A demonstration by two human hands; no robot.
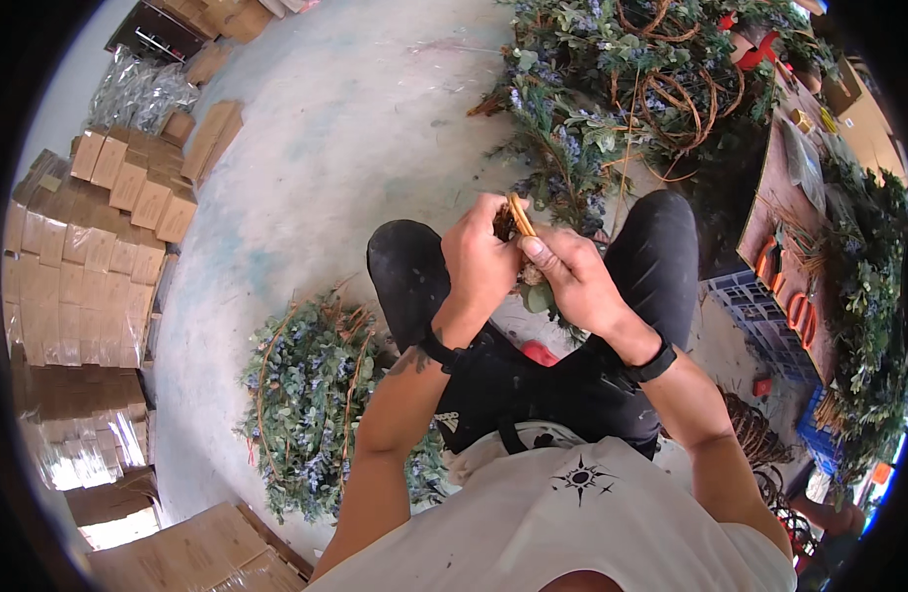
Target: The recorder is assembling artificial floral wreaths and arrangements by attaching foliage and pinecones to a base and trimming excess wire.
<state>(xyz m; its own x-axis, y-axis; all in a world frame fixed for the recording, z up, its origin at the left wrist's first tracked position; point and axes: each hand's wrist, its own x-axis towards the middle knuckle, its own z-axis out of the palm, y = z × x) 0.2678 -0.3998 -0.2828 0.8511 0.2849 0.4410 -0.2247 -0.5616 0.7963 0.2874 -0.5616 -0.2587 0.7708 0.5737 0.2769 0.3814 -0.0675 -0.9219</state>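
Observation:
Above my knees, my left hand (478,255) is closed around a bundle of thin brown stems, its fingers curled and partly hidden. My right hand (580,281) is closed beside it, thumb pressed against a tan, bent vine strip (520,217) that stands up between both hands. Below the right hand hangs a small leafy sprig (538,296), which seems to belong to the same bundle. Just beyond my hands lies a big heap of artificial greenery (572,148) with blue flowers. Several brown vine rings (686,109) rest on it.
Another pile of blue-flowered greenery (311,405) sits on the floor at my left. Stacked cardboard boxes (89,257) fill the far left. At right, a board-topped blue crate (769,321) carries orange-handled scissors (801,318) and cut twigs. A person's red footwear (760,49) shows at the top right.

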